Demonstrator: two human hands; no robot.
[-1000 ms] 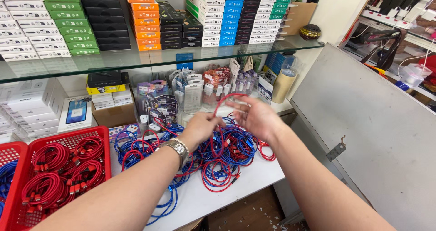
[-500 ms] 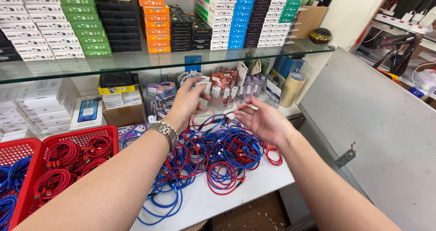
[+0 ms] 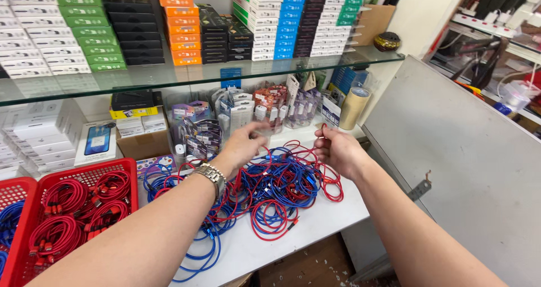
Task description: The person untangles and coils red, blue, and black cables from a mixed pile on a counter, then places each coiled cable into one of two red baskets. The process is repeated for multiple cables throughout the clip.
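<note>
Both hands have drawn closer together since half a second ago, the left dropping back from the packaged goods toward the cable heap. White table [image 3: 315, 225] carries a tangled pile of red and blue cables [image 3: 270, 188], with a red basket [image 3: 73, 208] of coiled red cables at its left end. Left hand [image 3: 245, 146], blurred, hovers above the pile; whether its fingers pinch anything I cannot tell. Right hand [image 3: 337, 150] has its fingers pressed together, pinching a thin red cable [image 3: 293, 146] just above the heap.
</note>
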